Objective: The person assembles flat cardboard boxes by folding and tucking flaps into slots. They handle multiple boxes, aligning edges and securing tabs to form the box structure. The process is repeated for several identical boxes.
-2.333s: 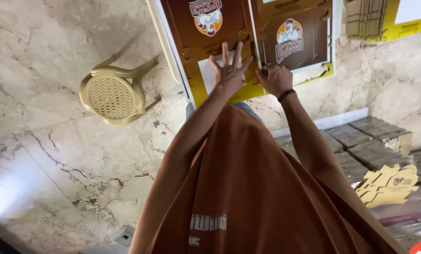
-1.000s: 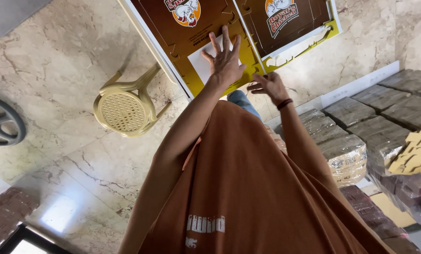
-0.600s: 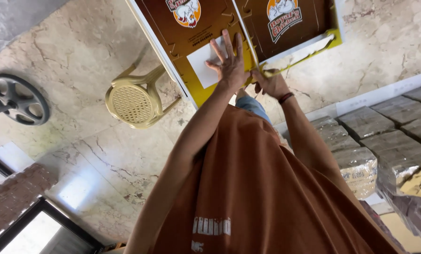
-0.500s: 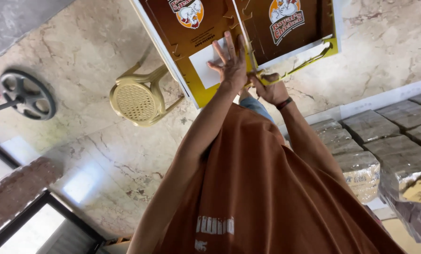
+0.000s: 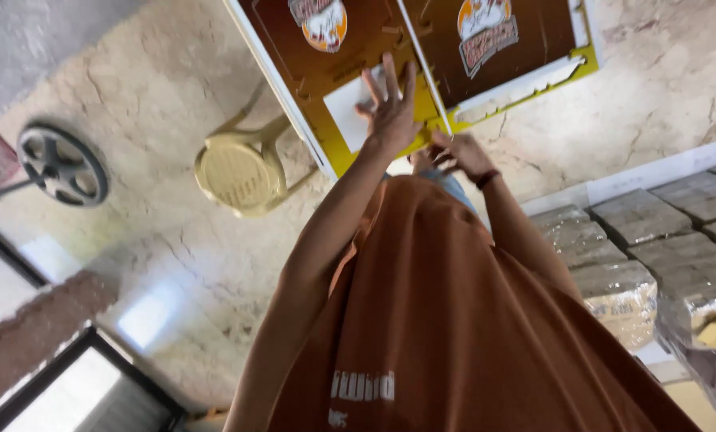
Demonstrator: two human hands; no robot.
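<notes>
Both my hands work on a flat cardboard box sheet (image 5: 358, 56) lying on the marble floor (image 5: 134, 80).

My left hand (image 5: 391, 110) lies on the brown and yellow sheet with its fingers spread wide, pressing flat beside a white panel (image 5: 350, 112) and gripping nothing. My right hand (image 5: 458, 154) sits just beside it at the sheet's yellow edge, fingers curled; I cannot tell whether they pinch the card or only touch it. A second printed sheet (image 5: 502, 40) lies against the first, the two meeting at a pale seam between my hands. A cream plastic stool (image 5: 242, 172) stands near the sheet's left edge, a black wheel (image 5: 62, 164) well apart beyond it. Wrapped bundles of flat card (image 5: 614, 280) are stacked to my right. My orange shirt (image 5: 454, 320) fills the foreground.
</notes>
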